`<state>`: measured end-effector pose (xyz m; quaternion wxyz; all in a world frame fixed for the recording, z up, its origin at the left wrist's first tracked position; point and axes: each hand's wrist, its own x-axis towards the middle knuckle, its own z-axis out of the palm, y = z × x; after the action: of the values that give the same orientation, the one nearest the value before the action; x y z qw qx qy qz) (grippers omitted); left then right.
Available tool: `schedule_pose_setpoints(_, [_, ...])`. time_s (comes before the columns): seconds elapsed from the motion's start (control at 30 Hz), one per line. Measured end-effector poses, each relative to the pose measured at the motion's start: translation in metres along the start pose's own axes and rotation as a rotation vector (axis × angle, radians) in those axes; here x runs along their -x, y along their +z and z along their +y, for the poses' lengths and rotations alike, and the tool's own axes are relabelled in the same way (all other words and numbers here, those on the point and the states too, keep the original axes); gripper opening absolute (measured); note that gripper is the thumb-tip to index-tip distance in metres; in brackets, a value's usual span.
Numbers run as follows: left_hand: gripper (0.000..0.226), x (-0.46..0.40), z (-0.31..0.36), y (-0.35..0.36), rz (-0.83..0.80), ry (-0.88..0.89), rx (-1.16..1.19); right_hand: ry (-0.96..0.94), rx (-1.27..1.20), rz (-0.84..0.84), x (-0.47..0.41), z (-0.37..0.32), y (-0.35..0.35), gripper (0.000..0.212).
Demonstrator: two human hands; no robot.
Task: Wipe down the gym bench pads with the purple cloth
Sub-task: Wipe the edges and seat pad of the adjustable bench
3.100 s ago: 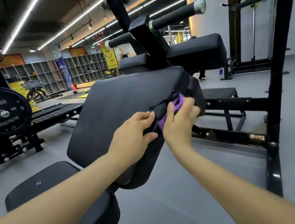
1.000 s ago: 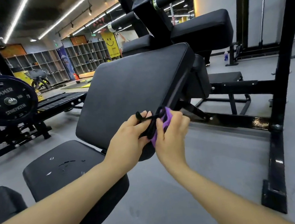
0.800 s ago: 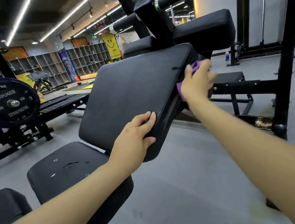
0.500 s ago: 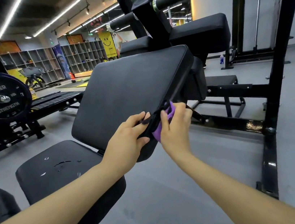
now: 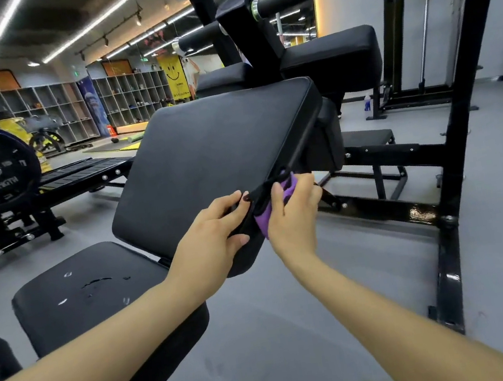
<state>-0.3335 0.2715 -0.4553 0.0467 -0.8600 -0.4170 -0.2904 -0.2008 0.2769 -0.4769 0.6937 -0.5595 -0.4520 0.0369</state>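
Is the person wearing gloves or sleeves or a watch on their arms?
No. The left hand and right hand are bare, with no gloves or rings showing. Both forearms are bare too: no sleeves, watch or bracelet in view. The nails look short and plain.

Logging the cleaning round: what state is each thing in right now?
back pad: tilted up, left hand steadying its lower right edge
seat pad: flat, with wet streaks
purple cloth: bunched, pressed to the pad's side edge
left hand: resting on the pad
right hand: gripping the cloth
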Motion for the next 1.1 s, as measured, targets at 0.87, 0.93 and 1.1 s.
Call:
schedule_pose_setpoints(0.87, [0.058,-0.001,-0.003,0.002,-0.009,0.028,0.042,0.132,0.025,0.090,-0.042,-0.018,0.002,0.027])
schedule_pose_setpoints(0.93, [0.057,-0.002,-0.003,0.003,-0.012,0.021,0.067,0.084,0.073,0.060,-0.015,-0.012,0.004,0.027])
schedule_pose_setpoints(1.1, [0.060,0.003,-0.002,0.001,-0.071,-0.007,0.137,0.021,0.146,-0.110,0.037,-0.009,0.004,0.021])
